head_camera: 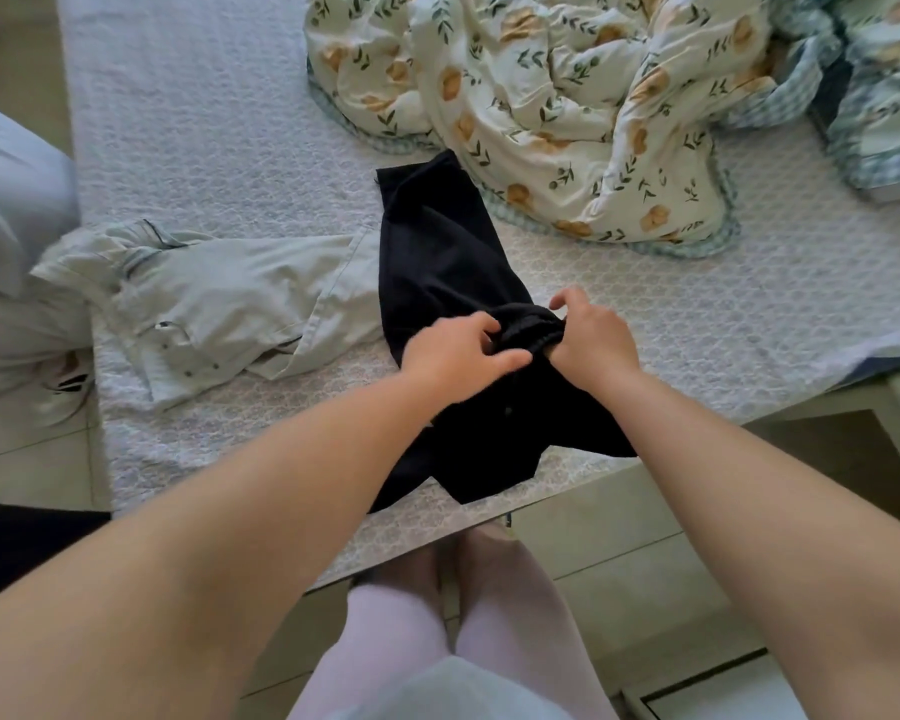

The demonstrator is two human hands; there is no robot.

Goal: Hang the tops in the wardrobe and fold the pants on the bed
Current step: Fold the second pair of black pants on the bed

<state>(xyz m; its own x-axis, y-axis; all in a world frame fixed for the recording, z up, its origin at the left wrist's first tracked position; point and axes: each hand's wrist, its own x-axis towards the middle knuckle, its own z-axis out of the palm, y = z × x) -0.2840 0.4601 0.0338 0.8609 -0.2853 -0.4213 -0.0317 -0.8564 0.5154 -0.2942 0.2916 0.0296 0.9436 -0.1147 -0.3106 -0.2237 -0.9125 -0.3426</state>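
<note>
Both hands are on the black pants (pixel 437 262) on the bed (pixel 749 324). Left hand (pixel 458 350) and right hand (pixel 593 340) curl around the bunched waistband, beige pants (pixel 219 298) just beside

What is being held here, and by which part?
The left hand and right hand grip the black fabric pants by their bunched elastic band.

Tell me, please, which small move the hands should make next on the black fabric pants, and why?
Probably spread the gathered waistband of the black fabric pants flat: the left hand and right hand both pinch it bunched, so folding now would likely leave creases.
</note>
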